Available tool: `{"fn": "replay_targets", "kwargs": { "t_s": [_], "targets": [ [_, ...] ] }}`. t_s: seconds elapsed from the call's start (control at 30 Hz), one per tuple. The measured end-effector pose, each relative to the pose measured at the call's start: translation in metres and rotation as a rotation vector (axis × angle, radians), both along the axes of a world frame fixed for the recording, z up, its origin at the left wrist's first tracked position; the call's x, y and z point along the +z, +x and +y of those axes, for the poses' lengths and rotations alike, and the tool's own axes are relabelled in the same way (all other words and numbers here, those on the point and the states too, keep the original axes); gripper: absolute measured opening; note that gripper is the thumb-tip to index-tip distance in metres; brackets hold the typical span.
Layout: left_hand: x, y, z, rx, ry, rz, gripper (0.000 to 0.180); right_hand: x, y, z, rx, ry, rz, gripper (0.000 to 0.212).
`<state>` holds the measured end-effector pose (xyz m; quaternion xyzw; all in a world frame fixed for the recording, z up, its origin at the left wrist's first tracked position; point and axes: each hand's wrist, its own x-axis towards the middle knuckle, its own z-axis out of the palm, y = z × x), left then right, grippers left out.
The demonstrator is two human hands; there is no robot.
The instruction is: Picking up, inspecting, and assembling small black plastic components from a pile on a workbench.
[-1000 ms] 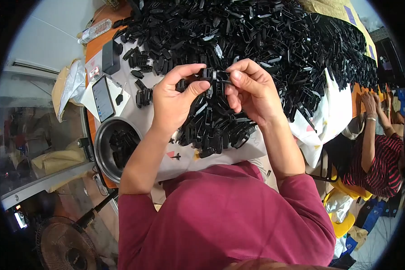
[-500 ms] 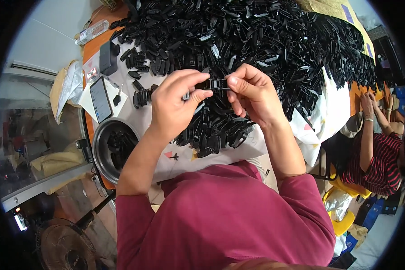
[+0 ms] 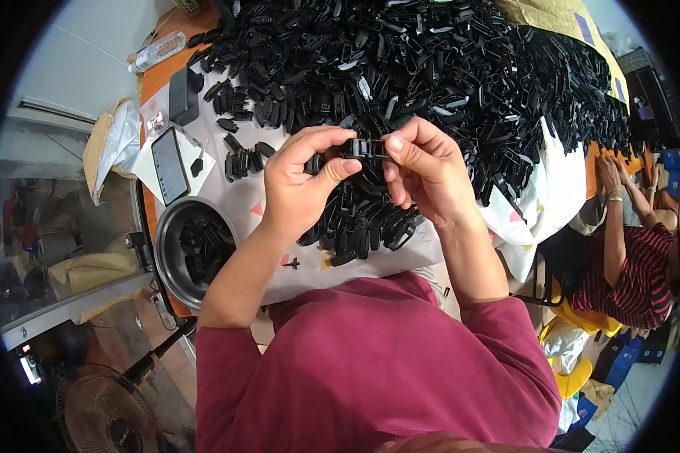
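Note:
Between my two hands is a small black plastic buckle-like part (image 3: pixel 366 149) with a shiny middle. The index finger and thumb of my left hand (image 3: pixel 302 181) close on its left end. My right hand (image 3: pixel 432 170) pinches the other end between thumb and forefinger, its remaining fingers curled below. Behind and under the hands spreads a large heap of similar black plastic parts (image 3: pixel 446 68). A smaller cluster (image 3: pixel 359 226) lies just below my hands, near the table's front edge.
A steel bowl (image 3: pixel 168 275) with black parts stands at left. Above it lie a phone (image 3: pixel 170 166), a dark box (image 3: pixel 183 97) and a plastic bottle (image 3: pixel 159 53). White sheeting (image 3: pixel 540 204) hangs at right. A person in a striped shirt (image 3: pixel 631 275) sits beyond; a fan (image 3: pixel 109 415) stands lower left.
The black part has turned slightly between my fingers, and my left hand has moved a little right and down. At the far right, the other person's hands have shifted.

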<state>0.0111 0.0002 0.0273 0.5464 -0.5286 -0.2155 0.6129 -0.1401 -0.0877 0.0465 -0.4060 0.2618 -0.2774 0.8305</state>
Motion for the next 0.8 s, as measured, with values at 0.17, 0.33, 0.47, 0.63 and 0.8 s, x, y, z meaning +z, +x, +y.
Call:
{"fn": "replay_targets", "kwargs": {
  "t_s": [0.17,0.33,0.47,0.63,0.8],
  "targets": [
    [0.01,0.011,-0.002,0.068,-0.284,-0.666,0.027,-0.002,-0.006,-0.004,0.066,-0.137,0.153,0.011],
    [-0.015,-0.012,0.001,-0.194,0.019,0.795,0.029,-0.01,0.01,0.011,0.017,-0.167,0.117,0.016],
    [-0.016,-0.023,0.005,-0.12,0.088,0.795,0.033,-0.023,0.013,0.024,-0.012,-0.443,0.309,0.024],
    [-0.033,-0.004,0.011,-0.263,0.191,1.295,0.027,-0.034,0.02,0.024,0.089,-0.51,0.353,0.016],
    [-0.051,0.069,0.014,0.239,0.21,1.029,0.02,-0.059,0.032,-0.057,-0.15,-1.334,0.913,0.036]
  ]
}}
